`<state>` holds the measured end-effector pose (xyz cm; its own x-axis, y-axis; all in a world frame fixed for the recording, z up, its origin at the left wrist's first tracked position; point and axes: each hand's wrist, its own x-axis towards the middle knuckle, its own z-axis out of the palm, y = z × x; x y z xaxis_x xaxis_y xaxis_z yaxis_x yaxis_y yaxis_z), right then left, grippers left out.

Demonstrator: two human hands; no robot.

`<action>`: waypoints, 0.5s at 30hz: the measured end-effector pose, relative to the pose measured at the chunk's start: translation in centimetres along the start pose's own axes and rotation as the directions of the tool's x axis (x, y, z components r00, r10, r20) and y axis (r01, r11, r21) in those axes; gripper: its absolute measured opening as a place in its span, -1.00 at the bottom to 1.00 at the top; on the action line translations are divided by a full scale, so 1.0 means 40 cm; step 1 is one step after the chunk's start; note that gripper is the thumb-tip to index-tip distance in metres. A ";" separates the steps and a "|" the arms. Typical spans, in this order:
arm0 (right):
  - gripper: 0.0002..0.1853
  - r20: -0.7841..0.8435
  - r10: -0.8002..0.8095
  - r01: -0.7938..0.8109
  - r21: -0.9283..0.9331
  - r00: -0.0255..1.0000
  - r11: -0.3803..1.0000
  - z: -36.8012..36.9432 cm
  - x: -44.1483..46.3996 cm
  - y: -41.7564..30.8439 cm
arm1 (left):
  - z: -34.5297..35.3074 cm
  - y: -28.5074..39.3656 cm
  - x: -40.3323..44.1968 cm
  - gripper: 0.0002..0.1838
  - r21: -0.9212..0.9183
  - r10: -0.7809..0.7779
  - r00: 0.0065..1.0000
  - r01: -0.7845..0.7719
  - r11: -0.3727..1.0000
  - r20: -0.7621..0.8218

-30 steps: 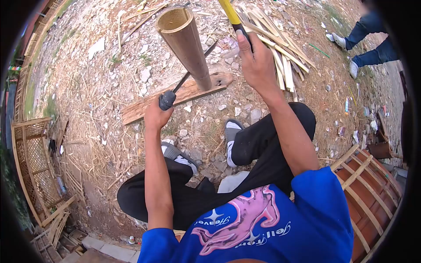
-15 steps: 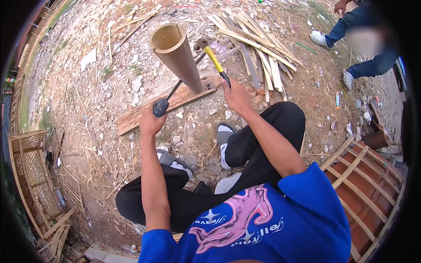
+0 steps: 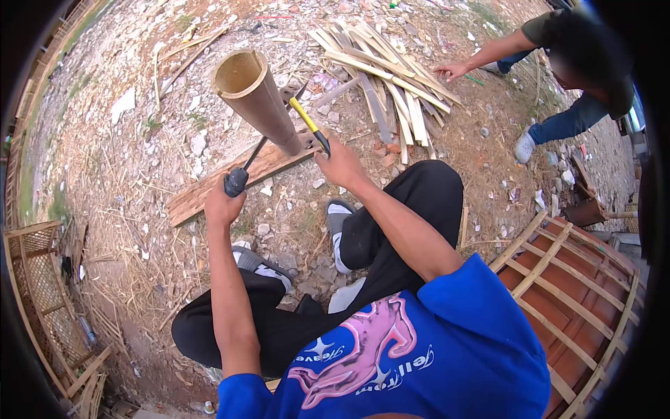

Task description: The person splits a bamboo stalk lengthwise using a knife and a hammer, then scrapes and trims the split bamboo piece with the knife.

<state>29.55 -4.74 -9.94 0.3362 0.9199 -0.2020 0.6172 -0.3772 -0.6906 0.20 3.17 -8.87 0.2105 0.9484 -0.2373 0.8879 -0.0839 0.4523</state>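
My left hand (image 3: 223, 207) is wrapped round the dark handle of a long blade (image 3: 257, 152), which slants up behind a bamboo tube. The tube (image 3: 259, 108) stands upright, slightly tilted, on a weathered wooden plank (image 3: 209, 190), its hollow end facing up. In my right hand (image 3: 340, 166) is the black grip of a hammer with a yellow shaft (image 3: 304, 115). The hammer's head is close to the right side of the tube, by the blade's tip; whether they touch I cannot tell.
Split bamboo strips (image 3: 391, 73) lie in a pile beyond my right hand. Another person (image 3: 572, 77) bends at the upper right, one hand reaching toward the pile. A slatted frame (image 3: 565, 300) is at the lower right, a lattice panel (image 3: 45, 286) at the left.
The hammer has come down from the top of the view to beside the tube and blade. The other person has bent down and stretched a hand toward the strips. The whole view has shifted.
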 end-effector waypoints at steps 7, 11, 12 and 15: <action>-0.50 0.041 -0.033 0.033 -0.003 0.999 0.999 0.011 -0.002 -0.001 | 0.022 -0.030 -0.005 -0.30 -0.029 0.059 0.992 -0.063 0.998 -0.114; -0.51 0.012 -0.067 0.067 0.015 0.998 0.998 0.019 0.003 0.007 | 0.016 -0.009 -0.004 -0.42 -0.065 0.063 0.993 -0.070 0.995 -0.101; -0.52 0.010 -0.067 0.067 0.018 0.998 0.998 0.020 0.002 0.005 | 0.019 -0.014 -0.003 -0.38 -0.051 0.050 0.995 -0.055 0.997 -0.088; -0.53 0.012 -0.067 0.067 0.024 0.998 0.997 0.022 0.004 0.001 | 0.021 -0.030 0.005 -0.34 -0.038 0.053 0.996 -0.056 0.998 -0.076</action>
<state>29.02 -4.51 -10.60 0.2853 0.9444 -0.1632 0.6210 -0.3118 -0.7191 -0.47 3.21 -10.18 0.2256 0.9631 -0.1471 0.8586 -0.1252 0.4971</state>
